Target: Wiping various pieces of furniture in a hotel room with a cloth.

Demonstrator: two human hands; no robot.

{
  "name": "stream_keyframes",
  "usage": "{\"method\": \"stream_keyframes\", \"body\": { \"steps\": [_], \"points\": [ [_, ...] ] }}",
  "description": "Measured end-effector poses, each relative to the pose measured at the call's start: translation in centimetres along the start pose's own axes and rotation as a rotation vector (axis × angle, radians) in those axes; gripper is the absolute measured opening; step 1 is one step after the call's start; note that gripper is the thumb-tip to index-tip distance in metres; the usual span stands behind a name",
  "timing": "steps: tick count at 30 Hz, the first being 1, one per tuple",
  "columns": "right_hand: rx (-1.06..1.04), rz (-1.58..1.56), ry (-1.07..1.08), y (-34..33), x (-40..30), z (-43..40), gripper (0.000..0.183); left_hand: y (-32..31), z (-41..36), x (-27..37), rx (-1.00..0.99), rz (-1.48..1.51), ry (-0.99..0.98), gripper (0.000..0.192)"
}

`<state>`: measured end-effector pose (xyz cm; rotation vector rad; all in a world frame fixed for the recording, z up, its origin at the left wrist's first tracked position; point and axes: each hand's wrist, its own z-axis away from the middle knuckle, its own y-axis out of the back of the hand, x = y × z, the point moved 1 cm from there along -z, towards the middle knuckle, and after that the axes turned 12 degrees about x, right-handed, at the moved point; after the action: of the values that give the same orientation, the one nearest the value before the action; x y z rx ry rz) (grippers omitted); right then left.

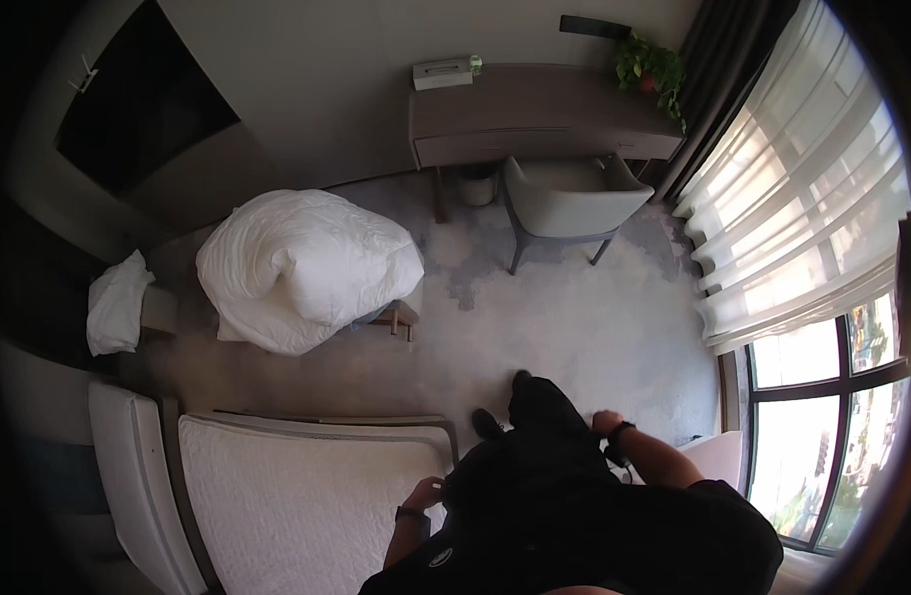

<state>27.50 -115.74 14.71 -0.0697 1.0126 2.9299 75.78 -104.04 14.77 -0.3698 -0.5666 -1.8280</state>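
Observation:
My left hand (424, 492) hangs beside my thigh, over the edge of a bare white mattress (299, 498). Its fingers are slightly bent and apart, with nothing seen in them. On the other side of my body, my right hand (608, 422) is held low above the carpet (567, 320). Its fingers look curled, and their inner side is hidden. Each wrist wears a dark band, and a thin cable shows near the right one. Ahead to the left, a large bundled white duvet (306, 260) covers most of a low seat with wooden legs (402, 323).
A desk (500, 100) with a tissue box (442, 74) and a potted plant (649, 67) stands along the wall. Before it are a chair (582, 201) and a waste bin (477, 186). A second mattress (124, 439), a white pillow (117, 309) and a curtained window (797, 223) flank the room.

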Motion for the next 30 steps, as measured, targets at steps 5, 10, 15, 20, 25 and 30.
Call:
{"method": "stream_keyframes", "body": {
  "steps": [5,10,15,20,25,30],
  "points": [
    [0.746,-0.469,0.080,16.8,-3.9,-8.1,0.021,2.5,-5.1,5.7,0.107,-0.177,-0.072,0.029],
    [0.981,-0.895,0.403,33.2,-8.3,-13.2,0.019,7.1,-14.1,13.7,0.320,-0.507,-0.036,0.028],
    [0.827,-0.991,0.644,45.9,-12.8,-17.3,0.021,11.5,-20.0,31.4,0.372,-0.525,-0.560,0.055],
    [0.470,-0.810,1.088,55.4,-16.7,-21.6,0.020,11.7,-20.4,55.5,0.616,-0.322,-0.809,0.080],
    [0.423,-0.857,1.101,61.7,-17.8,-23.9,0.021,11.5,-22.4,67.6,0.483,-0.485,-0.887,0.061],
    [0.613,-0.967,1.052,65.7,-17.0,-27.2,0.023,13.5,-26.1,70.6,0.301,-0.345,-0.645,0.029]
  ]
}}
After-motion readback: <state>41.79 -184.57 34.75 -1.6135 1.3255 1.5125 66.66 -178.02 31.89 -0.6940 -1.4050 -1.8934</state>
